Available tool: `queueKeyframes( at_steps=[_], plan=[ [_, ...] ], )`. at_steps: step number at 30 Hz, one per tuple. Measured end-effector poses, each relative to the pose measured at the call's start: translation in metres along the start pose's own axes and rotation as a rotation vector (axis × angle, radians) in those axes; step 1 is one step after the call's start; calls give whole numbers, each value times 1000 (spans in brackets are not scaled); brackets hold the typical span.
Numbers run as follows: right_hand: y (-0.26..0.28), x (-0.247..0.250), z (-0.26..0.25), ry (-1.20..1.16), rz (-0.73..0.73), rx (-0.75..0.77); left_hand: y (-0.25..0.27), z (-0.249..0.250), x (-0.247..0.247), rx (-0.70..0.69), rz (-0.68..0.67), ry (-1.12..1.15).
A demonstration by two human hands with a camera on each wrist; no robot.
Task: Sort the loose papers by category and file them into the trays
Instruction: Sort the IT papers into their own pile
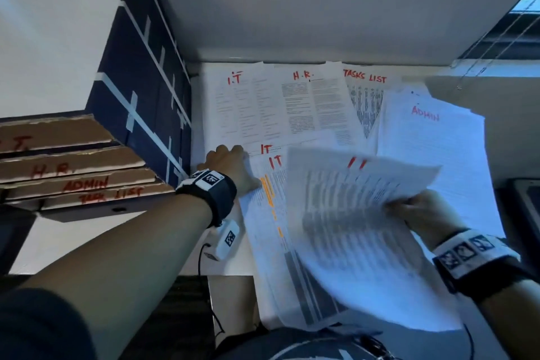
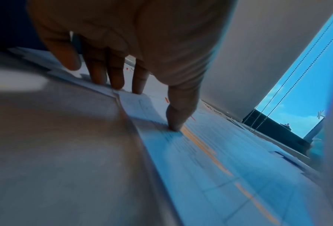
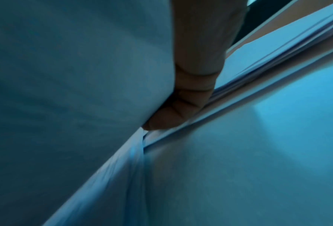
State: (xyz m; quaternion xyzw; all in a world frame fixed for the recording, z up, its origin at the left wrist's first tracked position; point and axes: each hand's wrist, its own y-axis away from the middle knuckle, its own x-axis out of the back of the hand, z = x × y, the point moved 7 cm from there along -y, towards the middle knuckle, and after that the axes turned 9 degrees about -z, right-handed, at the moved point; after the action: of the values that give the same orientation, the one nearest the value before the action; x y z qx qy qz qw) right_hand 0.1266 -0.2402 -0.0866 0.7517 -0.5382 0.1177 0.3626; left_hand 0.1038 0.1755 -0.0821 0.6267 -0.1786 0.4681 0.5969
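While our right hand [image 1: 420, 207] pinches the 3 o'clock edge of a lifted IT sheet [image 1: 359, 213], thumb on top and fingers curled beneath as the right wrist view shows, our left hand [image 1: 230, 166] lies with straight fingers spread and pressed on the 9 o'clock edge of the IT pile [image 1: 268, 213] on the desk [image 1: 87, 242]. The raised sheet bows and is blurred, so we judge it is held by 1 edge only; it could fold, slip from the pinch, or drag a second page up with it if pages cling. Toward 12 o'clock lie the other piles, marked I.T [image 1: 233, 102], H.R. [image 1: 315, 102] and TASKS LIST [image 1: 365, 90], with the ADMIN pile [image 1: 432, 149] at 2 o'clock; they overlap each other, so a sweep of the sheet across them could nudge the corners and mix the categories. At 9 o'clock stand 4 cardboard trays [image 1: 79, 172], stacked and lettered in red; only part of the top label shows, so we could misread it. Their slots look shallow, and we think a limp sheaf pushed in from 1 side may buckle at the mouth. If our left fingers [image 2: 115, 76] lift too soon, the fanned IT pile may slide toward the 6 o'clock edge of the desk.
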Motion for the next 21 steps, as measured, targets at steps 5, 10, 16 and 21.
queueKeyframes(
  at_steps=[5,10,16,21],
  plan=[
    [6,-55,-54,113,-85,84,0,-7,-1,12,-4,44],
    [-1,-72,-66,179,-103,28,-3,-11,0,-22,-5,183],
    [-7,-62,-82,269,-28,109,5,-17,-2,-78,141,224],
    [-4,-60,-67,-283,-199,-2,17,-18,1,-194,336,325]
  ],
)
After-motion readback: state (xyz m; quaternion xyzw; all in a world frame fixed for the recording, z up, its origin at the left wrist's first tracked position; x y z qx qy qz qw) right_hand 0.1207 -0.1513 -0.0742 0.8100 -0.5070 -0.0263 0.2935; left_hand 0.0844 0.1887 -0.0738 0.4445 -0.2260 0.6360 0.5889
